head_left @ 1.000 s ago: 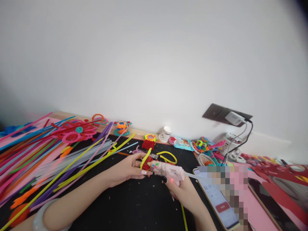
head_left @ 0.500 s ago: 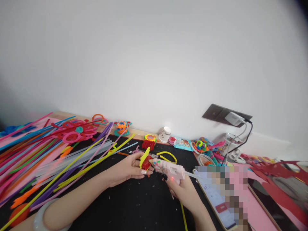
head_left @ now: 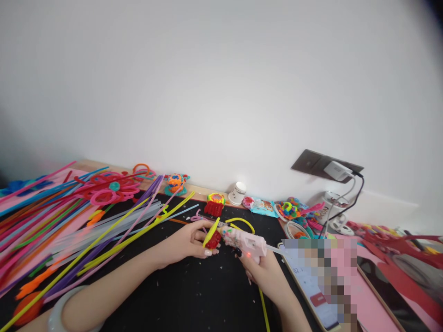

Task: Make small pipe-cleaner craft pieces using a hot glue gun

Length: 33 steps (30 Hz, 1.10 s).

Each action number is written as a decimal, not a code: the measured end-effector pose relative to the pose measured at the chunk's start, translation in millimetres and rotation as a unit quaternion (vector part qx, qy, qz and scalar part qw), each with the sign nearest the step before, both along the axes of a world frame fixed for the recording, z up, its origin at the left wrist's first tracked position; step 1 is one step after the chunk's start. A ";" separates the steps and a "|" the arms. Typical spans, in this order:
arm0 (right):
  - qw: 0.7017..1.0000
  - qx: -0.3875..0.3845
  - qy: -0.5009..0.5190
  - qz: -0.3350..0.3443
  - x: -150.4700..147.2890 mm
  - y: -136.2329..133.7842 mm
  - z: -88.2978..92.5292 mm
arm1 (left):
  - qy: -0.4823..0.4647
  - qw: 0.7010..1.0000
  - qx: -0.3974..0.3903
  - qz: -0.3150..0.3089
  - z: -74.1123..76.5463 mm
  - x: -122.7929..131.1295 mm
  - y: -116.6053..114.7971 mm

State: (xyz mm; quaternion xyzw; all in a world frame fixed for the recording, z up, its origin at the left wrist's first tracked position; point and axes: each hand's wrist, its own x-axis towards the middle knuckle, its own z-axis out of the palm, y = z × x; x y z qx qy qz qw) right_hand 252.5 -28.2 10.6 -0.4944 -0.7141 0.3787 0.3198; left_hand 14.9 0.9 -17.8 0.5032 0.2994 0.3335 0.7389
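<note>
Left fingers (head_left: 199, 251) holding craft (head_left: 212, 240), right fingers (head_left: 250, 265) gripping glue gun (head_left: 249, 243)

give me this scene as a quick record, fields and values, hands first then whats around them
left hand: holds a red and yellow fuzzy piece
right hand: grips a pale pink glue gun
gun nozzle: aimed toward the piece; contact unclear
gun light: glowing red
work surface: black mat with small scraps
left side: many coloured pipe cleaners
behind hands: white cup, orange and teal figure
right side: phone, screen lit
wall: socket plate with white charger
</note>
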 end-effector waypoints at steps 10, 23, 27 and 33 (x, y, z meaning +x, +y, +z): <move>1.000 -0.003 -0.024 0.003 -5.5 -3.4 10.3 | 0.013 0.999 0.037 0.030 -11.1 2.7 5.5; 0.998 -0.036 0.046 0.021 -5.9 -4.6 12.5 | 0.020 0.999 0.000 0.032 -9.8 0.9 5.2; 0.998 -0.031 0.059 0.010 -6.0 -2.7 12.1 | 0.045 0.998 -0.002 0.033 -6.5 0.8 3.4; 0.995 -0.053 0.086 0.026 -7.9 -4.8 12.0 | 0.030 0.999 -0.015 0.037 -5.1 0.1 3.6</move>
